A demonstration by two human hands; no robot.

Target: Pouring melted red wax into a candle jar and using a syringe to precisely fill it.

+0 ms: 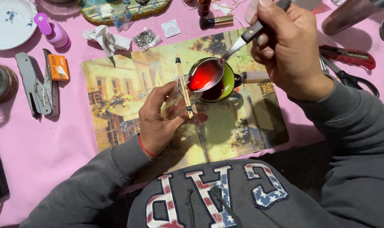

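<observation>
The right hand [291,50] pinches a spoon [206,75] of red liquid — bowl just right of the clear glass [179,99] the left hand [158,118] clasps mid-bench, above a green pot [227,82].

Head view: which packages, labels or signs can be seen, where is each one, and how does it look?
Small box: beside the grey stapler, left of the mat; rectangular, orange with a white patch.
Round label: above the picture mat; white square card with a circle.
Clear bag: left of that label; small, crumpled, holding dark metal pieces.
</observation>
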